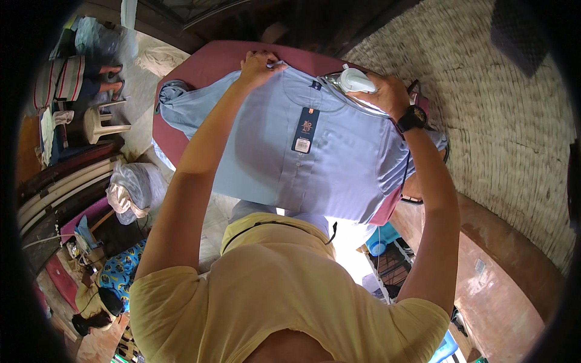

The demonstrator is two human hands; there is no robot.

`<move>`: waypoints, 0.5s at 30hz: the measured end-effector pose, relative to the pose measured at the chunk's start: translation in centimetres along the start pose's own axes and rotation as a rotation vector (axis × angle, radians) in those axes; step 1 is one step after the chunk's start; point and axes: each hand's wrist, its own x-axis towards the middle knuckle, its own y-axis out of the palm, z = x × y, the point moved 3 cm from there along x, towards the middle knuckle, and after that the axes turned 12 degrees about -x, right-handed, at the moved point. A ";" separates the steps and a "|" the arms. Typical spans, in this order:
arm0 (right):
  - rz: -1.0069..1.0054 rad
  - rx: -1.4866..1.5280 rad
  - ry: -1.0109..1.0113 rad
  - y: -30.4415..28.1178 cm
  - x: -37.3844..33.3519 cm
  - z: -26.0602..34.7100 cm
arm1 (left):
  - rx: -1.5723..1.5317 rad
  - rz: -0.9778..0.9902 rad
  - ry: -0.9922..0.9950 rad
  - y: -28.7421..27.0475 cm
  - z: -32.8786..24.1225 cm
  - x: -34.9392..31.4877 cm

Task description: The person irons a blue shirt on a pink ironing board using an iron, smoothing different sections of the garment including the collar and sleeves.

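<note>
Yellow T-shirt on the wearer takes up the near edge. Just beyond it, a light-blue button-front shirt lies spread over a maroon-covered bench, its hem toward the wearer and its neckline away; a dark hang tag rests on its chest. Farther up, the right hand, with a black wristwatch below it, grasps a white-handled clothes iron at the shirt's shoulder, beside the neckline. The left hand touches the opposite shoulder's edge; whether its fingers pinch the fabric, I cannot tell. Off to the left are a stuffed plastic bag and, farther, a beige stool; woven matting stretches across the far right.
</note>
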 end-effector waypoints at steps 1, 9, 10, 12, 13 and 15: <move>0.004 0.034 -0.003 0.2 0.2 -0.1 | -0.033 -0.038 0.030 0.4 0.6 0.2; -0.019 -0.006 -0.078 1.2 2.1 0.0 | -0.139 -0.189 0.062 1.5 1.2 -0.1; -0.028 -0.003 -0.091 1.3 2.3 0.0 | -0.142 -0.198 0.057 1.5 1.0 -0.1; 0.008 0.049 -0.104 0.3 3.4 0.9 | -0.164 -0.207 0.035 1.0 1.0 -0.5; 0.027 0.074 -0.110 0.1 3.9 1.4 | -0.188 -0.202 0.023 0.7 1.1 -0.6; 0.032 0.041 -0.129 0.4 4.3 1.4 | -0.267 -0.177 -0.005 0.7 1.1 -0.3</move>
